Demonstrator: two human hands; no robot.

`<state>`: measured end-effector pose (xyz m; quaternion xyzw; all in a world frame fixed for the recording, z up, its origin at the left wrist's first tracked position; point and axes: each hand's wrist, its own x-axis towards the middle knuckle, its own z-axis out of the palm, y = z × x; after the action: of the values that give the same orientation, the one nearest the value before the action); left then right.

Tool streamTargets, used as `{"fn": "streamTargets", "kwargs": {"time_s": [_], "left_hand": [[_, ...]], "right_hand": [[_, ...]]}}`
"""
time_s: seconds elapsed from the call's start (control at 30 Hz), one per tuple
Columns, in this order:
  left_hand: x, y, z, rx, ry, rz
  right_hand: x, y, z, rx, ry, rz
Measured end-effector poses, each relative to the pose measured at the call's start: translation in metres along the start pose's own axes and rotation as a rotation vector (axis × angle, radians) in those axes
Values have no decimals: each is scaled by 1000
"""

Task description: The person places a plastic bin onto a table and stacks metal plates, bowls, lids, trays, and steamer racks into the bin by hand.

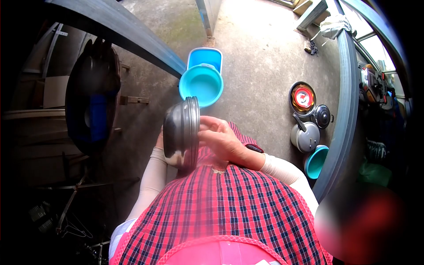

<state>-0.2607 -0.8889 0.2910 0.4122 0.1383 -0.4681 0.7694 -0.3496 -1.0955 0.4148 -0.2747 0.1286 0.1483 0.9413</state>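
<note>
The right hand, fingers half-curled, grasped the stacked metal bowls by their rims. The left hand was mostly hidden; its grip couldn't be told.

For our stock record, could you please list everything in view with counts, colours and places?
Metal bowls: stacked, count unclear, silver, centre
Round basin: 1, turquoise, floor ahead
Rectangular tub: 1, blue, beyond round basin
Posts: 2, blue-grey, upper left and right
Cloth-like bundle: 1, white, on right post
Pan: 1, dark-rimmed, red-patterned item inside, right floor
Large lidded pot: 1, grey, below pan
Small lidded pot: 1, silver, beside pan
Second basin: 1, teal, near right post
Round panel: 1, dark, left
Shadowed clutter: count unclear, mostly dark, both sides
Apron: 1, red-and-navy plaid, wearer's front
Sleeves: 2, cream, forearms
Left grip: 1, bare, mostly hidden behind bowls
Right grip: 1, bare, at bowls' rims
</note>
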Motion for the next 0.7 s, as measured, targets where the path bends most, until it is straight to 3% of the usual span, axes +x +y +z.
{"fn": "streamTargets", "kwargs": {"time_s": [0.53, 0.57, 0.67, 0.7], "left_hand": [[5, 7, 4, 49, -24, -27], [5, 6, 7, 85, -27, -4], [-8, 5, 40, 655, -125, 290], [-12, 8, 47, 698, -124, 284]], "right_hand": [[-2, 0, 1, -22, -17, 20], [-2, 0, 1, -22, -24, 21], [-2, -1, 1, -21, -29, 27], [-3, -2, 0, -20, -27, 29]]}}
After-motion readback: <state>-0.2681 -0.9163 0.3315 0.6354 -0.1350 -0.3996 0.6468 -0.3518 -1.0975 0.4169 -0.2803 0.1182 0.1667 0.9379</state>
